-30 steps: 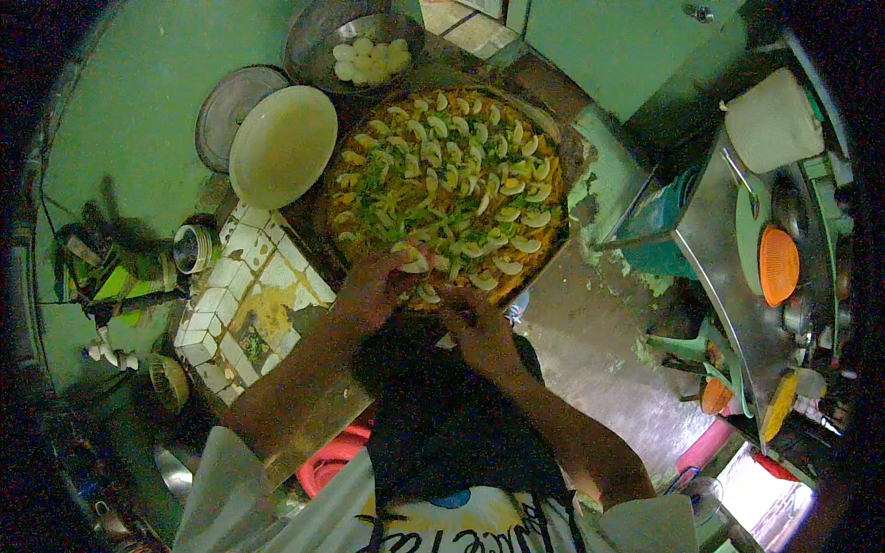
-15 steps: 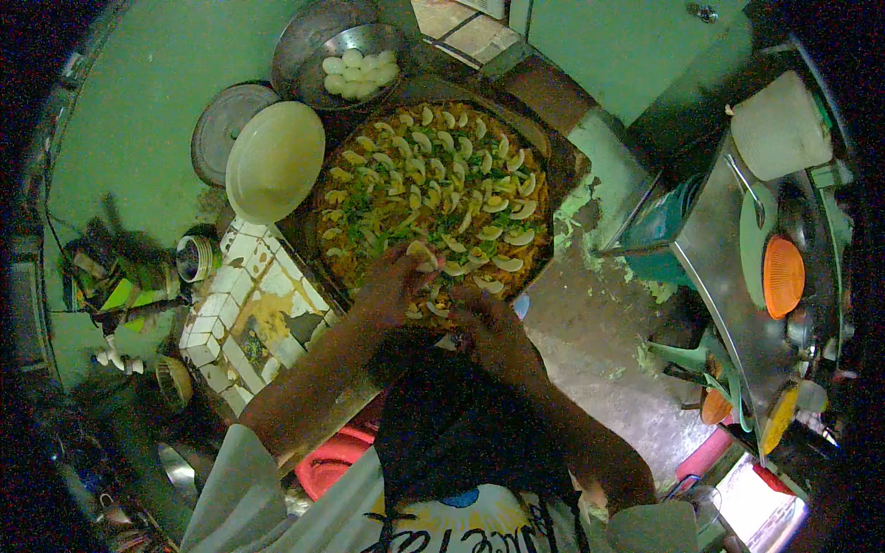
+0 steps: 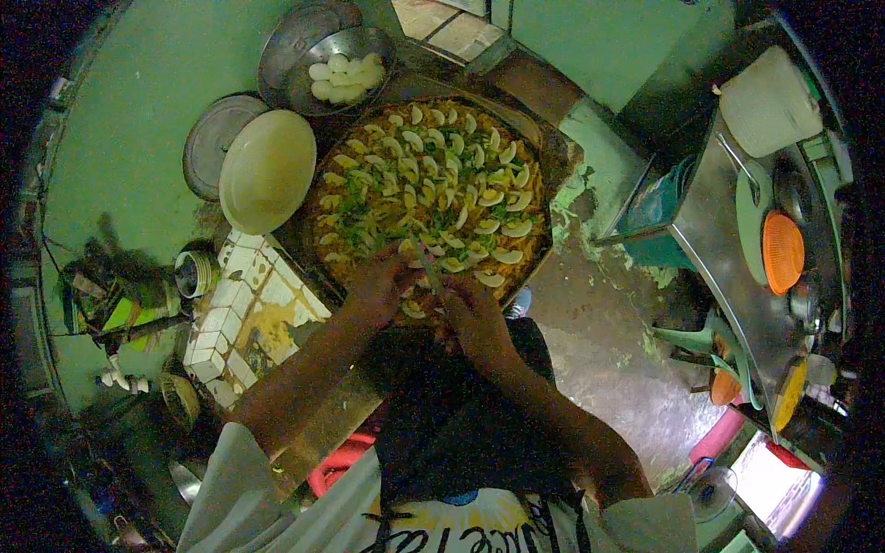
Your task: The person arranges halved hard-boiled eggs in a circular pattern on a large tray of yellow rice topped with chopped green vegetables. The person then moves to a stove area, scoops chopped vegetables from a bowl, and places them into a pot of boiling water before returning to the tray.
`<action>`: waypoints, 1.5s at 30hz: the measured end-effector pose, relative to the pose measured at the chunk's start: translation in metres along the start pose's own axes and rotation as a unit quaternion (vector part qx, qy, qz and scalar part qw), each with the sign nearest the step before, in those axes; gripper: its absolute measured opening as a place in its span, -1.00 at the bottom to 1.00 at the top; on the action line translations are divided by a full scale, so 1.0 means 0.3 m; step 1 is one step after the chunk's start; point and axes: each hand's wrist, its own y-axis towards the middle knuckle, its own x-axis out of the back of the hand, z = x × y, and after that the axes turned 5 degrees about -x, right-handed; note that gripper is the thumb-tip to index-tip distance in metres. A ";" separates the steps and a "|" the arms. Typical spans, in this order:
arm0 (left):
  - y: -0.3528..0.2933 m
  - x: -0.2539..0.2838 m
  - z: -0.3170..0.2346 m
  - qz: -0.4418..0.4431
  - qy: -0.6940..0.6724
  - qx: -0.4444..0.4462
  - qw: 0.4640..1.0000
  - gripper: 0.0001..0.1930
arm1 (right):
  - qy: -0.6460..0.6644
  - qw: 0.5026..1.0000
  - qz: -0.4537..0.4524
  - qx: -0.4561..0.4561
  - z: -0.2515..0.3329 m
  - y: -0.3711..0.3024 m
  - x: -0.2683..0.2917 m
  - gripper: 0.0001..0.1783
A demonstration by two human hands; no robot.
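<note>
A large round pan of orange-brown food stands before me, topped with green herbs and many pale wedges of boiled egg. Over its near edge, my left hand pinches a piece of boiled egg. Close beside it, my right hand is closed round a knife, whose thin blade points up against the egg piece. The knife's handle is hidden inside the fingers. Beyond the pan's far left side, a metal bowl holds several whole peeled eggs.
Left of the pan lean a pale oval basin and a round grey lid. A broken white-tiled ledge lies at near left. On the right, a metal table carries an orange basket. Something red sits low by my left arm.
The knife blade now shows upright between my hands, against the egg piece. My right hand has moved closer to the left. The view has shifted slightly.
</note>
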 end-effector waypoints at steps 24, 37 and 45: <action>-0.014 0.206 -0.147 0.059 0.067 0.056 0.994 -0.67 | 0.034 0.999 0.003 0.022 -0.231 0.064 -0.193 -0.61; -0.016 0.012 -0.095 0.062 -0.052 0.053 0.995 -0.72 | -0.166 0.981 -0.003 0.104 -0.064 0.088 0.052 -0.62; 0.112 -0.027 -0.032 0.079 0.091 -0.070 0.990 -0.71 | -0.036 0.991 0.128 -0.005 0.170 0.115 0.150 -0.61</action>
